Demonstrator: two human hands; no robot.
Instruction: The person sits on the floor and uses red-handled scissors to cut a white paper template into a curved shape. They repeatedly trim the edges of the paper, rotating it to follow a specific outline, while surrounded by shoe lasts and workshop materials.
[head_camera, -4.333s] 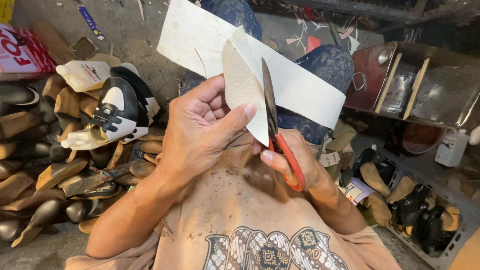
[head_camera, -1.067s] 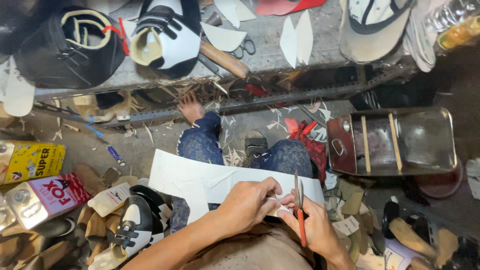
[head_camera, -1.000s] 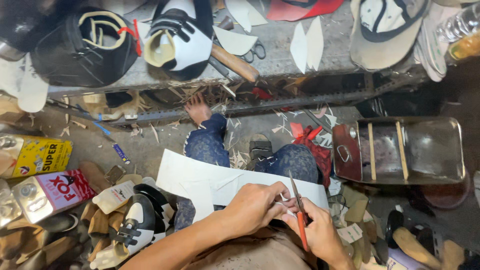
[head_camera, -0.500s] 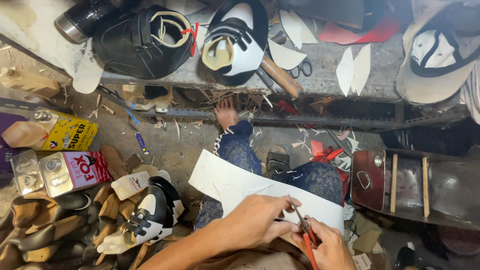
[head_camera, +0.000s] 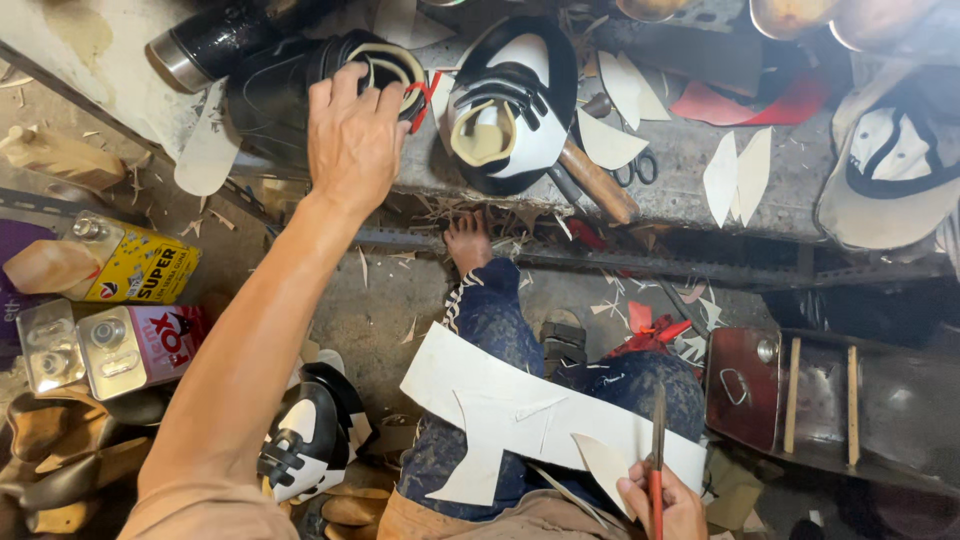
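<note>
Reaching up w/ the left hand (head_camera: 352, 140), the person lays spread fingers (head_camera: 345, 95) over the rim of a black leather shoe upper w/ cream lining (head_camera: 300, 85) that sits on the grey concrete worktop (head_camera: 690, 170); fingers are open, resting on top, not yet clamped round it. Right hand (head_camera: 665, 505) sits low near the lap, fingers closed round red-handled scissors (head_camera: 657, 440), blades pointing up, plus a small curved off-white cut piece (head_camera: 605, 465). A big flat white sheet w/ notches cut out (head_camera: 520, 415) lies across the blue-trousered knees.

Step in hand, as I judge it: cutting is paused and the upper is being fetched. Next move would call for curling the fingers over the rim to get a firm hold and lifting it clear of the black-and-white upper (head_camera: 510, 110) just beside it, w/o knocking the wooden-handled hammer (head_camera: 595, 180) or loose white pieces nearby.

Containers: a yellow rectangular tin (head_camera: 135, 265) and a pink-and-silver tin (head_camera: 135, 345) lie on the floor at left, caps shut, contents not visible. A dark red metal box (head_camera: 800, 400) at right lies open; what's inside is too dim to tell.
</note>
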